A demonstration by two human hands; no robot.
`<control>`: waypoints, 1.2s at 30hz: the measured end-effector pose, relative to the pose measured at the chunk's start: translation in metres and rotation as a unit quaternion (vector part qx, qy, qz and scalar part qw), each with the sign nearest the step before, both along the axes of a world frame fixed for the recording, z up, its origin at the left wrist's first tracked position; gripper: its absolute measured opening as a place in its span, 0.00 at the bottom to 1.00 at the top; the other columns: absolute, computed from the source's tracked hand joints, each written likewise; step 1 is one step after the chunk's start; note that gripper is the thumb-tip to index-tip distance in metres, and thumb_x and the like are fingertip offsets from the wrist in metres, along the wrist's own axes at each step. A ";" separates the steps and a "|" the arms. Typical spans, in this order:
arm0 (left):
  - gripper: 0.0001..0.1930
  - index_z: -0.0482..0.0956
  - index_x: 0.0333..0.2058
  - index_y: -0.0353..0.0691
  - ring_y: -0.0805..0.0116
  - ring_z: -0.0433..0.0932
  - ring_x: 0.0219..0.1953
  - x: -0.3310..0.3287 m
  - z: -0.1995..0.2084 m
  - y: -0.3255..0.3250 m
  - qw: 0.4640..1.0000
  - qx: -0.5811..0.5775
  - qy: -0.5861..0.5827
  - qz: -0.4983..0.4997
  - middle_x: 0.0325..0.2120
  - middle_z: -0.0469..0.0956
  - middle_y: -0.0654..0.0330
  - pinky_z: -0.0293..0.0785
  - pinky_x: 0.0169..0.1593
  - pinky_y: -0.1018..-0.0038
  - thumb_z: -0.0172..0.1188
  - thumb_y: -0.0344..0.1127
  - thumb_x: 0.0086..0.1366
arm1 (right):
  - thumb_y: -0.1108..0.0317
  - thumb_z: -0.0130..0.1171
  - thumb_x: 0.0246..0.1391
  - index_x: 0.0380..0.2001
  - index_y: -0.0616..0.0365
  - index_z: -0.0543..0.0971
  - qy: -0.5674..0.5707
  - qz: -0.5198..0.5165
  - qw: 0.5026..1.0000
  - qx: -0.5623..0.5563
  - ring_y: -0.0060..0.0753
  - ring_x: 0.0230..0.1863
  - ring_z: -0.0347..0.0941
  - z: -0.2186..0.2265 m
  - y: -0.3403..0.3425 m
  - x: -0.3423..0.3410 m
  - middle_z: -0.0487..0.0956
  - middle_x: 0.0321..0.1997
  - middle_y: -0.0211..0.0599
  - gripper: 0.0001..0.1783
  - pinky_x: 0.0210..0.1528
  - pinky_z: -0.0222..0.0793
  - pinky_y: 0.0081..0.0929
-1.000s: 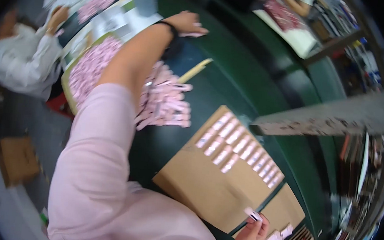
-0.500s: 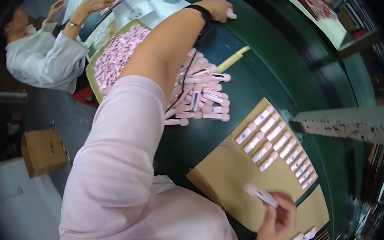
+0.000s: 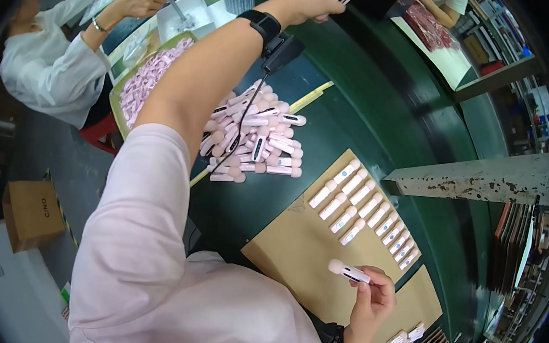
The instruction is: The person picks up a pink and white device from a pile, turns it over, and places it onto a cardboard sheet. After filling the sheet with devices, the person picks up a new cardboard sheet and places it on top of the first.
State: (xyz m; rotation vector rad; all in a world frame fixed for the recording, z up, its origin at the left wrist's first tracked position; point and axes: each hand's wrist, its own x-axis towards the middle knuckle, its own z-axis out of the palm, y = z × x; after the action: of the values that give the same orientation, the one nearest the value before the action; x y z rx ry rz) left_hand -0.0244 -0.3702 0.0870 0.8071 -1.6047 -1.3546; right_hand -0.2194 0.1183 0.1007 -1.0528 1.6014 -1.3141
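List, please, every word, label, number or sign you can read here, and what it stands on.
Brown carton: dark lettering on one side, not copied here.
Cardboard sheet: faint pen marks, too small to read.
Pink wands in rows: small bluish marks, too small to read.

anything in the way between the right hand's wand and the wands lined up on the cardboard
Nothing visible stands in the way: the right hand holds the pink wand over the cardboard sheet, and only cardboard shows between it and the nearest lined-up wands.

Green table (image 3: 234, 223) beneath a heap of pink round-headed wands (image 3: 259, 148), a yellow strip (image 3: 311, 96) and brown cardboard (image 3: 300, 255).
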 end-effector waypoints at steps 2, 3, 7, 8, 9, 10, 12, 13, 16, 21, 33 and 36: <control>0.14 0.71 0.42 0.40 0.76 0.65 0.17 0.009 0.023 0.014 0.998 0.015 0.039 -0.038 0.24 0.69 0.64 0.60 0.19 0.79 0.57 0.23 0.56 | 0.79 0.55 0.57 0.41 0.67 0.74 -0.005 -0.018 1.000 -0.001 0.30 0.36 0.74 -0.004 0.008 -0.005 0.78 0.42 0.45 0.08 0.42 0.71 0.25; 0.12 0.70 0.40 0.40 0.76 0.64 0.15 0.013 0.033 0.022 0.993 0.028 0.077 -0.081 0.22 0.68 0.64 0.60 0.18 0.79 0.56 0.22 0.57 | 0.78 0.56 0.58 0.41 0.67 0.74 -0.001 -0.027 1.000 -0.009 0.29 0.36 0.74 -0.006 0.011 -0.009 0.78 0.41 0.45 0.07 0.41 0.71 0.25; 0.14 0.71 0.40 0.42 0.77 0.67 0.19 0.036 0.063 0.070 0.992 -0.061 -0.079 -0.072 0.24 0.69 0.65 0.65 0.22 0.78 0.58 0.26 0.53 | 0.78 0.56 0.58 0.41 0.67 0.74 0.002 -0.046 0.998 -0.032 0.28 0.35 0.74 -0.015 0.027 -0.024 0.78 0.41 0.45 0.08 0.40 0.71 0.24; 0.16 0.72 0.41 0.43 0.77 0.69 0.22 0.043 0.066 0.082 0.977 -0.111 -0.175 -0.046 0.26 0.71 0.66 0.68 0.25 0.78 0.59 0.28 0.51 | 0.78 0.56 0.58 0.41 0.66 0.74 0.001 -0.047 0.998 -0.037 0.28 0.36 0.74 -0.017 0.031 -0.027 0.78 0.41 0.45 0.08 0.41 0.72 0.23; 0.16 0.72 0.41 0.43 0.77 0.69 0.22 0.051 0.063 0.092 0.977 -0.112 -0.176 -0.046 0.26 0.71 0.66 0.68 0.25 0.78 0.59 0.28 0.51 | 0.79 0.57 0.58 0.41 0.66 0.74 -0.001 -0.048 0.998 -0.042 0.27 0.36 0.75 -0.020 0.036 -0.030 0.79 0.42 0.46 0.08 0.41 0.73 0.22; 0.17 0.73 0.41 0.41 0.67 0.73 0.29 0.057 0.054 0.100 0.949 -0.176 -0.250 -0.075 0.30 0.74 0.59 0.70 0.33 0.72 0.62 0.29 0.49 | 0.79 0.57 0.58 0.41 0.66 0.74 -0.001 -0.050 0.998 -0.044 0.27 0.36 0.75 -0.021 0.041 -0.032 0.79 0.42 0.46 0.08 0.41 0.73 0.22; 0.20 0.75 0.42 0.42 0.60 0.76 0.38 0.072 0.025 0.108 0.898 -0.236 -0.350 -0.123 0.36 0.77 0.54 0.72 0.41 0.68 0.66 0.30 0.48 | 0.79 0.56 0.58 0.41 0.66 0.74 -0.003 -0.064 0.997 -0.036 0.27 0.36 0.75 -0.026 0.048 -0.036 0.79 0.41 0.45 0.08 0.41 0.73 0.22; 0.21 0.75 0.43 0.45 0.63 0.75 0.38 0.078 0.010 0.110 0.884 -0.234 -0.378 -0.144 0.37 0.76 0.56 0.70 0.40 0.69 0.66 0.31 0.48 | 0.78 0.56 0.59 0.41 0.66 0.74 -0.004 -0.070 0.997 -0.031 0.26 0.36 0.75 -0.027 0.049 -0.036 0.79 0.41 0.45 0.08 0.41 0.73 0.22; 0.25 0.75 0.48 0.46 0.58 0.76 0.45 0.079 -0.014 0.130 0.804 -0.215 -0.539 -0.125 0.43 0.76 0.52 0.71 0.45 0.66 0.68 0.39 0.51 | 0.75 0.56 0.60 0.41 0.67 0.75 0.000 -0.092 0.996 -0.013 0.26 0.34 0.73 -0.030 0.052 -0.031 0.79 0.39 0.44 0.08 0.40 0.71 0.22; 0.30 0.73 0.54 0.44 0.52 0.74 0.52 0.087 -0.020 0.123 0.838 -0.093 -0.505 -0.187 0.49 0.75 0.47 0.70 0.52 0.64 0.68 0.48 0.54 | 0.73 0.57 0.60 0.41 0.67 0.75 0.005 -0.105 0.994 0.002 0.25 0.33 0.72 -0.031 0.056 -0.029 0.79 0.38 0.43 0.09 0.39 0.69 0.22; 0.18 0.74 0.52 0.37 0.66 0.76 0.51 0.102 -0.002 0.118 0.955 -0.197 -0.211 0.068 0.49 0.76 0.57 0.70 0.57 0.72 0.59 0.40 0.67 | 0.71 0.57 0.61 0.43 0.66 0.75 0.070 -0.189 0.975 -0.089 0.23 0.33 0.72 -0.022 0.078 -0.075 0.79 0.41 0.42 0.10 0.38 0.70 0.20; 0.14 0.76 0.48 0.35 0.72 0.77 0.47 0.098 0.037 0.161 0.970 -0.220 -0.063 0.087 0.44 0.78 0.60 0.71 0.52 0.76 0.59 0.34 0.66 | 0.68 0.55 0.63 0.43 0.66 0.75 -0.089 -0.303 0.898 -0.305 0.21 0.32 0.71 0.013 0.086 -0.092 0.78 0.40 0.41 0.11 0.37 0.68 0.19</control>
State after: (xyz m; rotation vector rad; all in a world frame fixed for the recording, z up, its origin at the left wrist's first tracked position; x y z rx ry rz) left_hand 0.0736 -0.2093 0.1241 0.7486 -1.7980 -0.7925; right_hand -0.3109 0.2045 0.1139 -0.7465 1.4555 -2.3737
